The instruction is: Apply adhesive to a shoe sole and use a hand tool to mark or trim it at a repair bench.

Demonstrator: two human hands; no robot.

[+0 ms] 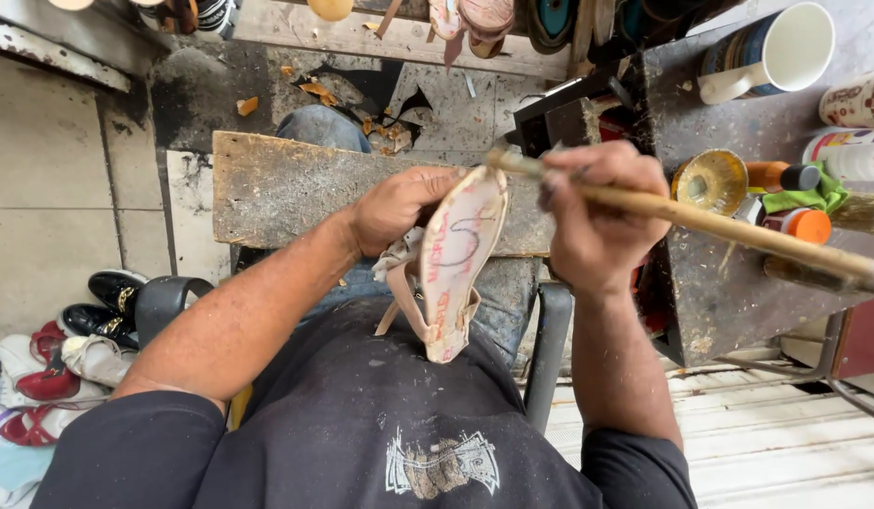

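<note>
Sandal sole-up at the chest, brush working its toe.

Head view: the left hand [395, 207] grips the sandal [456, 259] near its toe, heel braced on the shirt – it looks light, its straps floppy, best held by the stiffer sole edges. The right hand [597, 212] is clenched on a long brush [701, 219]. A board [286, 193] lies behind; 1 open tin [709, 181] and bottles [800, 224] crowd the bench [720, 283] right.
</note>
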